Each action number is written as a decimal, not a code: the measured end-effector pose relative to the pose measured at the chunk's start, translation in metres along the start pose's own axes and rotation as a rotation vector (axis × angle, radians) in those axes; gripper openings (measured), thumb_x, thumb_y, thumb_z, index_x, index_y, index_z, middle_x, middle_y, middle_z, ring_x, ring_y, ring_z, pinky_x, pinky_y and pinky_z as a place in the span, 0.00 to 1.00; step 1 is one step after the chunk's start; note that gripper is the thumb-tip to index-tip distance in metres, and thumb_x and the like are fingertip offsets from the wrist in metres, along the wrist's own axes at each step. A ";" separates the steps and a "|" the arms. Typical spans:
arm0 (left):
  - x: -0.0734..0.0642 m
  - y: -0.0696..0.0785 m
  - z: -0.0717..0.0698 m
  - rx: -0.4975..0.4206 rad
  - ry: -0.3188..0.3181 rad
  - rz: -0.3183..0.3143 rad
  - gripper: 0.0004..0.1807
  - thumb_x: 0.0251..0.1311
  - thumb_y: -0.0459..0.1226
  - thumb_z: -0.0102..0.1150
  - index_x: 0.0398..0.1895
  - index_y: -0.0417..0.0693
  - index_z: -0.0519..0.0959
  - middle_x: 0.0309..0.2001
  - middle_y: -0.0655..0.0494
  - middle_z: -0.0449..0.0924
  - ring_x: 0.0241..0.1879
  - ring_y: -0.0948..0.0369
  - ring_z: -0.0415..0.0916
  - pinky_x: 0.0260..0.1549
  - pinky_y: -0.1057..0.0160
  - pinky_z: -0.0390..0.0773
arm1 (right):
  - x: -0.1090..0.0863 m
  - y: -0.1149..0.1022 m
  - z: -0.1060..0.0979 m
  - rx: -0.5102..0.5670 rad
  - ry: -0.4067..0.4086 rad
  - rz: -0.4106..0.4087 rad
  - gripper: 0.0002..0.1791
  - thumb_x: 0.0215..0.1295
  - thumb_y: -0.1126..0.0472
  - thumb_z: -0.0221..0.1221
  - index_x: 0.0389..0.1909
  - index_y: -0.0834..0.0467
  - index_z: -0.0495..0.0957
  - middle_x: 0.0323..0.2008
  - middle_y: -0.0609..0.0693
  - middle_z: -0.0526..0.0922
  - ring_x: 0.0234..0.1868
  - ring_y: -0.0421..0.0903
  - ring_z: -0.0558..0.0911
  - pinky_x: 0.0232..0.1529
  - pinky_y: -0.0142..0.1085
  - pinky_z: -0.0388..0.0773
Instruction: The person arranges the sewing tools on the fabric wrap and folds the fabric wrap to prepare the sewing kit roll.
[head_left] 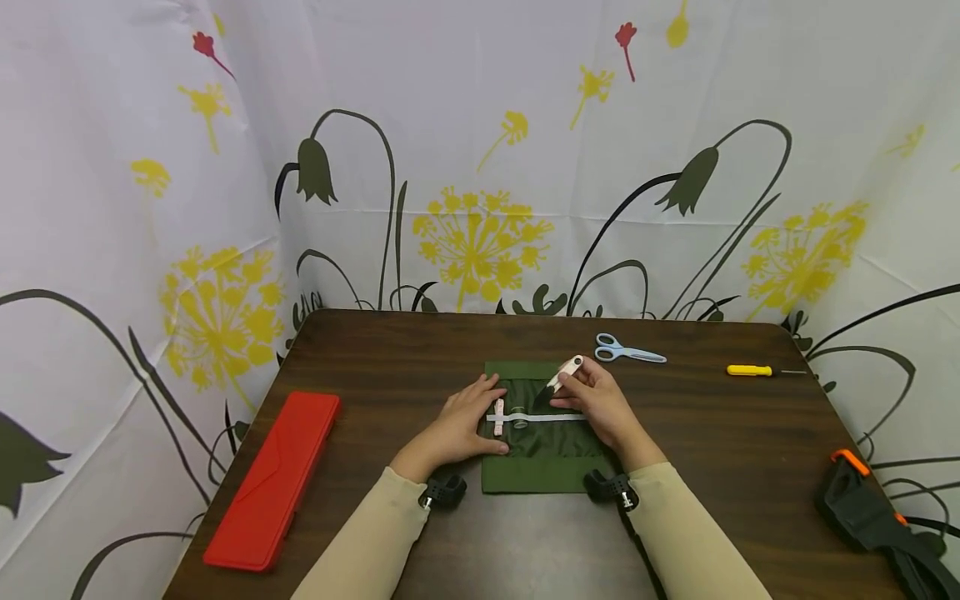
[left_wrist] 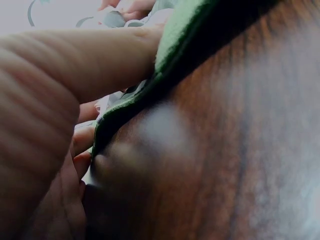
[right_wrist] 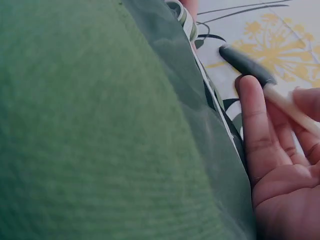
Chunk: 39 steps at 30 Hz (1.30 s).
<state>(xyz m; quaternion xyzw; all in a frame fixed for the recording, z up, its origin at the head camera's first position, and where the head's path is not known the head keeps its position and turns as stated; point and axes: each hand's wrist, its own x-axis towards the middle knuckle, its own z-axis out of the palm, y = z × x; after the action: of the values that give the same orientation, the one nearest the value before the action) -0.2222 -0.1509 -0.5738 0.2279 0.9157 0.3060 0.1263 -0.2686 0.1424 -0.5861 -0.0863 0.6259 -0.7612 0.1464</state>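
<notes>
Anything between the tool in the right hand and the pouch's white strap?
Nothing visible: the tool points its dark end toward a bare stretch of the strap, and the left hand rests at the left edge of the pouch.

The cloth (head_left: 540, 475) is green with a darker green middle panel, its strap (head_left: 558, 417) plain white, and the slim tool (head_left: 567, 372) off-white with a dark end. The case (head_left: 273, 483) is solid red, the scissors (head_left: 630, 352) light blue, and the screwdriver (head_left: 750, 370) yellow-handled. The bench (head_left: 390, 358) shows dark brown wood grain; the curtain (head_left: 450, 50) is white, printed with yellow, red and dark green flowers; both sleeves (head_left: 367, 542) are plain beige.
</notes>
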 end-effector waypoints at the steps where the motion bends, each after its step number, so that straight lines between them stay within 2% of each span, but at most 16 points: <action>1: 0.000 0.000 -0.001 0.002 0.001 0.001 0.55 0.62 0.55 0.80 0.87 0.51 0.61 0.91 0.51 0.46 0.91 0.46 0.40 0.83 0.30 0.49 | 0.000 0.000 0.000 -0.009 0.003 0.004 0.24 0.84 0.65 0.58 0.67 0.78 0.64 0.44 0.49 0.83 0.42 0.43 0.89 0.48 0.41 0.92; 8: 0.000 0.001 -0.002 -0.004 0.004 0.009 0.54 0.61 0.54 0.80 0.86 0.49 0.63 0.90 0.50 0.48 0.90 0.45 0.41 0.83 0.29 0.49 | -0.001 -0.001 0.000 -0.093 -0.012 0.029 0.22 0.83 0.66 0.58 0.69 0.72 0.69 0.43 0.53 0.80 0.42 0.44 0.88 0.47 0.39 0.92; 16: 0.000 0.002 -0.002 -0.002 -0.002 -0.002 0.54 0.62 0.54 0.80 0.87 0.51 0.63 0.91 0.52 0.46 0.91 0.47 0.40 0.84 0.31 0.48 | 0.000 -0.002 0.001 -0.168 -0.024 0.023 0.25 0.83 0.65 0.59 0.74 0.67 0.69 0.39 0.52 0.79 0.39 0.45 0.88 0.44 0.37 0.92; 20: 0.001 0.002 -0.002 -0.001 -0.002 -0.001 0.54 0.62 0.55 0.80 0.87 0.51 0.62 0.91 0.52 0.46 0.91 0.47 0.39 0.83 0.31 0.48 | 0.001 0.000 0.002 -0.146 -0.008 0.015 0.29 0.82 0.69 0.59 0.76 0.66 0.62 0.38 0.52 0.80 0.36 0.46 0.89 0.41 0.37 0.92; 25: 0.000 0.001 -0.002 0.003 -0.008 0.002 0.54 0.62 0.54 0.80 0.87 0.50 0.62 0.91 0.51 0.46 0.90 0.46 0.40 0.83 0.30 0.49 | 0.003 0.002 0.006 -0.133 0.008 -0.009 0.31 0.80 0.72 0.59 0.71 0.65 0.50 0.36 0.52 0.81 0.31 0.46 0.90 0.38 0.40 0.92; 34: 0.000 0.002 -0.002 0.012 -0.015 -0.002 0.54 0.63 0.54 0.79 0.87 0.51 0.62 0.91 0.52 0.45 0.91 0.47 0.39 0.83 0.31 0.48 | 0.000 -0.002 0.006 -0.188 -0.004 0.005 0.33 0.82 0.71 0.56 0.81 0.63 0.54 0.39 0.55 0.81 0.34 0.47 0.90 0.38 0.41 0.92; 39: 0.001 0.001 -0.001 0.015 -0.008 0.003 0.54 0.63 0.54 0.79 0.87 0.51 0.62 0.91 0.53 0.46 0.91 0.47 0.40 0.83 0.31 0.49 | -0.002 -0.003 0.006 -0.209 -0.026 0.006 0.34 0.82 0.71 0.57 0.82 0.60 0.54 0.41 0.58 0.81 0.35 0.47 0.89 0.38 0.41 0.92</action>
<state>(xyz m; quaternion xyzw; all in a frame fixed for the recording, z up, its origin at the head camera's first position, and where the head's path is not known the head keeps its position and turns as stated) -0.2231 -0.1506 -0.5722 0.2315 0.9171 0.2983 0.1278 -0.2653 0.1377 -0.5816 -0.1091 0.7001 -0.6902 0.1469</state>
